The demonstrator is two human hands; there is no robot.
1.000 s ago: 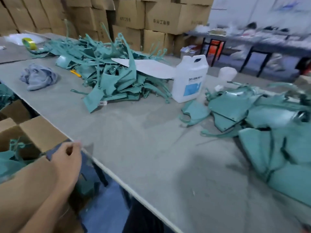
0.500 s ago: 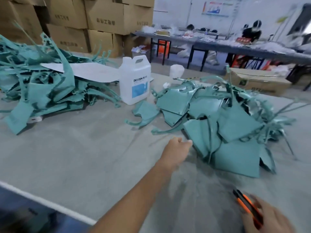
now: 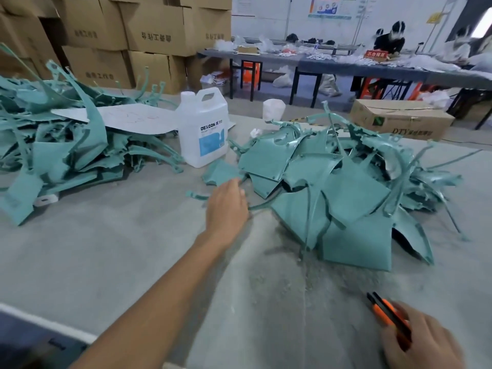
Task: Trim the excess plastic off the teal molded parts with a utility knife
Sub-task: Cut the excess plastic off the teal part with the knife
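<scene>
A heap of teal molded parts [image 3: 332, 198] lies on the grey table [image 3: 133, 249] at centre right. My left hand [image 3: 227, 206] reaches out over the table to the heap's left edge, fingers loose and holding nothing, beside a small teal piece [image 3: 219, 173] and a thin teal strip [image 3: 195, 195]. At the bottom right, my right hand [image 3: 423, 342] grips an orange and black utility knife [image 3: 384, 311], its tip pointing up and left, just above the table. A second pile of teal trimmed scrap [image 3: 61, 145] spreads across the left.
A white plastic jug with a blue label [image 3: 202, 129] stands between the two piles. A white sheet [image 3: 125, 119] lies on the left pile. Stacked cardboard boxes [image 3: 149, 35] fill the back left, another box [image 3: 399, 121] back right. People work at a far table [image 3: 372, 66].
My left hand has moved forward and up along the heap's left edge. The right hand with the knife has barely shifted. The view has stayed on the right heap.
</scene>
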